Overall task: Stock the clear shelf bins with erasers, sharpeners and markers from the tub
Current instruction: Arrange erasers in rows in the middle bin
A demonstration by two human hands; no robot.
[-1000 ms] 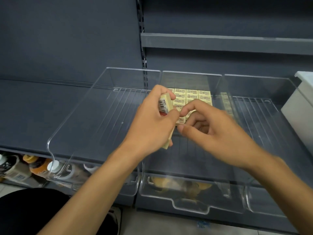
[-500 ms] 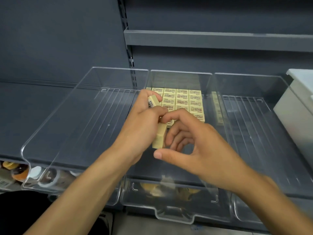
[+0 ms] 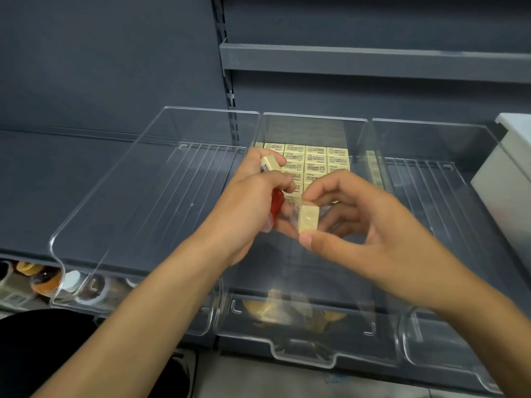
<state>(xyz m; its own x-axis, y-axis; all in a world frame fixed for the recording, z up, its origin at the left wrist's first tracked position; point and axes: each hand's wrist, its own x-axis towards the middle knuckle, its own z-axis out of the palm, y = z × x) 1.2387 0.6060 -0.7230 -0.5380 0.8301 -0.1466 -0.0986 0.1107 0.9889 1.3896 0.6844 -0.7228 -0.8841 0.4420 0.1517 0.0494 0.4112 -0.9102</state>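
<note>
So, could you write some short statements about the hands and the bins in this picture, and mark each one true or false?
1. The middle bin has rows of erasers at its back. True.
2. The right hand pinches an eraser between thumb and forefinger. True.
3. The left hand holds nothing. False: it grips a second eraser.
4. The left bin is packed with stock. False: nothing shows inside it.
5. The white tub stands left of the bins. False: it is at the right edge of the view.
</note>
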